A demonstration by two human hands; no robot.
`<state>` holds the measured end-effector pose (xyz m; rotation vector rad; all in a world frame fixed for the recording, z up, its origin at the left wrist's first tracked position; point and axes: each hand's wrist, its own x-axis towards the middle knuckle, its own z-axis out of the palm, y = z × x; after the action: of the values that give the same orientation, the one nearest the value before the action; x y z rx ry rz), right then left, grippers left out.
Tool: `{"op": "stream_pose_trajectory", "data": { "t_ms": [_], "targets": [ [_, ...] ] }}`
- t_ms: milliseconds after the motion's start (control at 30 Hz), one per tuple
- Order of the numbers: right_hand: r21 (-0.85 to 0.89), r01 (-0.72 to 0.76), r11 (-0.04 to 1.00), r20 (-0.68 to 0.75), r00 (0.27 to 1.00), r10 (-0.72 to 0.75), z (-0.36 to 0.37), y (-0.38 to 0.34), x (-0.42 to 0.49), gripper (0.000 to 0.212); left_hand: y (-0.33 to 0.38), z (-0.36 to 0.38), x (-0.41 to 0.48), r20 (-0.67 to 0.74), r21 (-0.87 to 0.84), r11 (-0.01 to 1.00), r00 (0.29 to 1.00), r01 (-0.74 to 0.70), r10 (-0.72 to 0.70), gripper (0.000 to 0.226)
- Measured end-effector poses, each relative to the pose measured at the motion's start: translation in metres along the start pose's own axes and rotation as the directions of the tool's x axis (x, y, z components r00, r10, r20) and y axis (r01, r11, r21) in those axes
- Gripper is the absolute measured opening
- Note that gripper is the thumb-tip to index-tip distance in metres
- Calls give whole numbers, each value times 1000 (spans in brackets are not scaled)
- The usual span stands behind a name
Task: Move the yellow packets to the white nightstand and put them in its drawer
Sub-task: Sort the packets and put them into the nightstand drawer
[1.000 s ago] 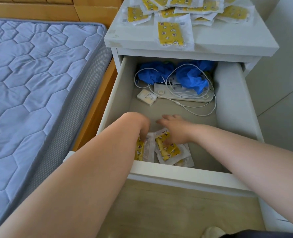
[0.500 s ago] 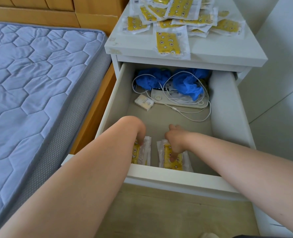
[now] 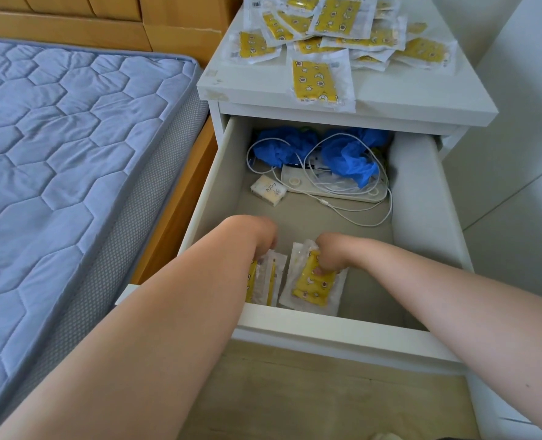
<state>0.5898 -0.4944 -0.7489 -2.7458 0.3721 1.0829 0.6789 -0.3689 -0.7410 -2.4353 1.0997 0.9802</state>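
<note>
Yellow packets (image 3: 311, 284) in nightstand drawer (image 3: 327, 325): right hand (image 3: 328, 254) grip pinching one, left hand (image 3: 254, 233) grip unclear.

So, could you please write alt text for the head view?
Hands reach into a white nightstand's open drawer: the right hand grips a yellow packet, the left hand touches other packets beside it. More packets are piled on top.

Packet pile (image 3: 327, 30) on nightstand (image 3: 422, 96) top — drawer (image 3: 417, 201) below holds packets (image 3: 311, 289) at front, cables (image 3: 358, 214) behind; mattress (image 3: 73, 154) left.
</note>
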Motion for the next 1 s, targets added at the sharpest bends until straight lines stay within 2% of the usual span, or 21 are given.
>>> {"op": "stream_pose_trajectory", "data": {
  "t_ms": [67,133,267,400,500,600,733,867,933,1000],
  "targets": [
    [81,13,997,-41,999,-10,1,0,3,38,-1,3,2,26,25,1000,1000,7,-8,30],
    [88,59,994,-56,997,-54,6,-3,3,41,-1,6,4,52,65,998,999,11,-14,25],
    [-1,224,975,-13,974,-224,15,-12,0,64,-3,8,6,115,96,995,993,22,-33,37],
    [-20,274,962,-64,959,-275,16,-10,0,73,-5,7,7,84,86,996,996,37,-44,42],
    [-72,290,954,-80,952,-295,16,-8,1,66,-6,6,10,95,92,994,993,61,-70,41],
    [-12,327,945,-67,943,-327,18,-9,2,61,-7,6,13,125,104,991,988,79,-92,39],
    [12,345,939,-157,928,-339,19,-8,7,59,-9,7,16,138,99,991,985,86,-99,42],
    [36,336,941,-92,939,-332,17,-6,8,64,-10,7,16,131,67,993,985,101,-109,43],
    [101,325,940,-135,941,-310,11,-5,7,65,-9,5,14,79,12,994,991,108,-109,38],
    [159,297,942,-260,933,-251,1,-1,6,59,-8,-1,9,-33,-68,991,993,115,-117,30]
  ]
}}
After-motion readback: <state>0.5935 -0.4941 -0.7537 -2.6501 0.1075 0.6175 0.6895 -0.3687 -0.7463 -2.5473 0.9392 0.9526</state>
